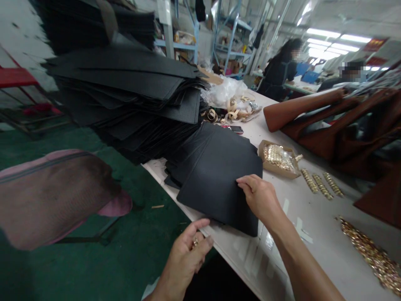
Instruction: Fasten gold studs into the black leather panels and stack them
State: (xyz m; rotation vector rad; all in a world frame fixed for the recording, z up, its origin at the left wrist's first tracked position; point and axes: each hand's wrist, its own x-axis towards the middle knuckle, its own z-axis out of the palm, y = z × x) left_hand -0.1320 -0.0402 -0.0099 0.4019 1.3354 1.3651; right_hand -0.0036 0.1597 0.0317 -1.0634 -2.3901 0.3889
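A black leather-like panel point(216, 175) lies on top of a small pile near the table's front edge. My right hand point(260, 196) is over the panel's right part, its fingertips pinched together at the surface. What they hold, if anything, is too small to make out. Just off the front edge, below the panel, my left hand point(189, 253) has its lower fingers curled around a small gold-coloured metal piece point(195, 243). Its index finger and thumb are apart, the index fingertip near the table edge.
Tall stacks of black panels point(125, 88) rise at the left. On the table point(282, 234) are a cardboard box of gold pieces point(278, 159), gold strips point(322, 186), a gold heap point(369, 255) and brown bags point(338, 121). A chair point(62, 196) stands left; a person point(278, 71) is beyond.
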